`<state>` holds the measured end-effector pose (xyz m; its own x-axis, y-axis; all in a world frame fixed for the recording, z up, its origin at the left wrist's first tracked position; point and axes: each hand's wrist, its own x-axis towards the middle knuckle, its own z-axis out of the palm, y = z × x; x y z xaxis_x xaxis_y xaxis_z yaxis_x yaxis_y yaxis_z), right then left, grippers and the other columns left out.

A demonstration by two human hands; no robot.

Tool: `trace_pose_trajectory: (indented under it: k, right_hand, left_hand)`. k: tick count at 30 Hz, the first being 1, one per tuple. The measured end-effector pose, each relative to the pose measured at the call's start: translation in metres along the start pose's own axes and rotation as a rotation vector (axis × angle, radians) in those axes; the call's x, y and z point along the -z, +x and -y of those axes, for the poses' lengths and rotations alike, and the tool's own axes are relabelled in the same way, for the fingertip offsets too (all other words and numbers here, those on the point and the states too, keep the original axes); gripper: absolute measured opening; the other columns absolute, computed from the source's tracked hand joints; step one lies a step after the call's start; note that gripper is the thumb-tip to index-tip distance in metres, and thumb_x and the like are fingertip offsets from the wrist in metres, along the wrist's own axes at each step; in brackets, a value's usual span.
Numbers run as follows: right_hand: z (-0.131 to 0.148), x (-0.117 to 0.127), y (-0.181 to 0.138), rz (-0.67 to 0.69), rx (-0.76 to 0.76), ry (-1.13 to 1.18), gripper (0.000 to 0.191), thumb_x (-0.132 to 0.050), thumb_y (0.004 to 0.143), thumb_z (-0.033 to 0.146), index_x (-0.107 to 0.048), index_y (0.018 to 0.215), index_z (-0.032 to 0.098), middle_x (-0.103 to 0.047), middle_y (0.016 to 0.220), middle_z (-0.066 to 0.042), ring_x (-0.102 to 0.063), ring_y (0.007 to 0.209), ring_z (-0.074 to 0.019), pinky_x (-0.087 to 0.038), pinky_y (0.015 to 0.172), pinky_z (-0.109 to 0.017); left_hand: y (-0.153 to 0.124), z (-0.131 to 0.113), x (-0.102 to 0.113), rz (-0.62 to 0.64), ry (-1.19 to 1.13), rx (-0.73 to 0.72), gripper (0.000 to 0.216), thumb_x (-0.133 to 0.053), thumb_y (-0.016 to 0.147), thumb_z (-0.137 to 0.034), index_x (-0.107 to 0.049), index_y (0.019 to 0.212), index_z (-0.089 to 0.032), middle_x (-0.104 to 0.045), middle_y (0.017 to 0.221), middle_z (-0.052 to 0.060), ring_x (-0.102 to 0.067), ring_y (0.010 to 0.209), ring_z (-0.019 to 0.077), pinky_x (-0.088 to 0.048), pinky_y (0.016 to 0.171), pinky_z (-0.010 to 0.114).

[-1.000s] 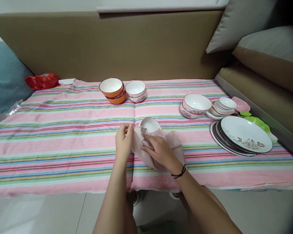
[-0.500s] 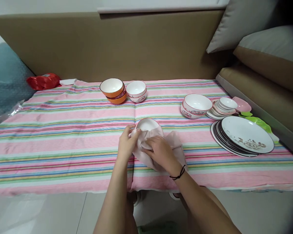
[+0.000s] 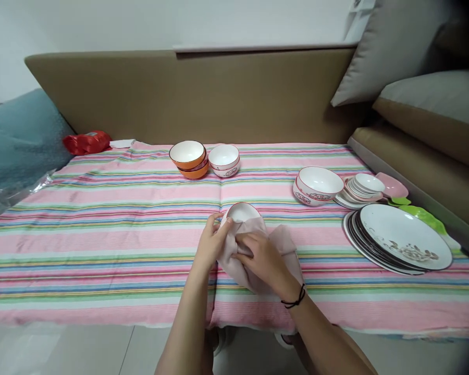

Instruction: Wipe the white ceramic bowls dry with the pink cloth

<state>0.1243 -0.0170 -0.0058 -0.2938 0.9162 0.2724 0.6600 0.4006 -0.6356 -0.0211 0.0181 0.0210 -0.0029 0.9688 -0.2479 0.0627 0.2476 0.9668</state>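
Observation:
A white bowl with a red rim (image 3: 243,212) is tilted over the striped cloth near the front middle. My left hand (image 3: 211,240) grips the bowl's left edge, thumb over the rim, with part of a cloth under it. Bunched in my right hand (image 3: 262,258) is a pale pink cloth (image 3: 238,271), pressed against the inside of the bowl. The cloth covers the bowl's near side and hangs down toward me, so the bowl's lower part is hidden.
Orange bowls (image 3: 187,156) and white bowls (image 3: 224,159) are stacked at the back. To the right stand red-rimmed bowls (image 3: 319,183), small dishes (image 3: 367,183) and a pile of large plates (image 3: 404,234). A red bundle (image 3: 86,142) lies far left, before a blue cushion (image 3: 27,135).
The camera view has tilted up, so everything sits lower in the picture. Both hands keep hold of the bowl and cloth, with the right-hand fingers slightly shifted.

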Motion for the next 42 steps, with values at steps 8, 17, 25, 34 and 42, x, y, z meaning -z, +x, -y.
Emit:
trace_pose_trajectory:
  k: [8, 17, 25, 34, 42]
  right_hand:
    - [-0.010, 0.001, 0.002, 0.082, 0.182, -0.028, 0.025, -0.048, 0.088, 0.006, -0.067, 0.077, 0.019, -0.069, 0.077, -0.002, -0.061, 0.073, -0.0164, -0.046, 0.075, -0.030]
    - [-0.037, 0.024, -0.003, -0.070, 0.071, 0.142, 0.040, -0.078, 0.072, 0.026, -0.067, 0.111, 0.024, -0.067, 0.119, -0.007, -0.051, 0.125, -0.0306, -0.022, 0.113, -0.061]
    - [0.009, -0.005, -0.011, 0.120, -0.033, 0.054, 0.054, -0.072, 0.077, 0.021, -0.058, 0.129, 0.023, -0.065, 0.121, -0.007, -0.058, 0.112, -0.0259, -0.048, 0.098, -0.042]
    - [-0.007, -0.010, -0.007, 0.122, -0.191, -0.204, 0.067, -0.071, 0.076, 0.030, -0.050, 0.138, 0.014, -0.040, 0.149, -0.012, -0.032, 0.139, -0.0322, -0.028, 0.114, -0.046]
    - [0.012, -0.011, -0.003, 0.137, -0.155, 0.090, 0.026, -0.049, 0.080, 0.004, -0.068, 0.092, 0.016, -0.073, 0.087, -0.006, -0.065, 0.076, -0.0204, -0.045, 0.068, -0.029]
  left_hand:
    - [0.004, 0.010, 0.006, -0.034, 0.067, 0.018, 0.055, -0.068, 0.070, -0.042, -0.048, 0.118, -0.022, -0.063, 0.084, 0.001, -0.061, 0.070, 0.0168, -0.046, 0.062, 0.026]
    - [0.009, 0.017, 0.014, -0.040, 0.087, 0.040, 0.046, -0.058, 0.076, -0.035, -0.048, 0.119, -0.022, -0.064, 0.088, 0.004, -0.060, 0.074, 0.0190, -0.047, 0.067, 0.030]
    - [0.011, 0.018, 0.009, -0.063, 0.212, -0.080, 0.050, -0.047, 0.086, -0.049, -0.053, 0.128, -0.022, -0.067, 0.110, 0.007, -0.063, 0.100, 0.0236, -0.048, 0.087, 0.036]
    - [-0.002, 0.007, 0.000, -0.023, 0.467, -0.182, 0.048, -0.044, 0.090, -0.047, -0.050, 0.134, -0.029, -0.055, 0.138, 0.005, -0.058, 0.114, 0.0250, -0.045, 0.094, 0.038]
    - [-0.003, 0.002, -0.008, -0.010, 0.524, -0.092, 0.049, -0.033, 0.093, -0.049, -0.038, 0.136, -0.027, -0.059, 0.130, 0.010, -0.060, 0.111, 0.0312, -0.043, 0.092, 0.043]
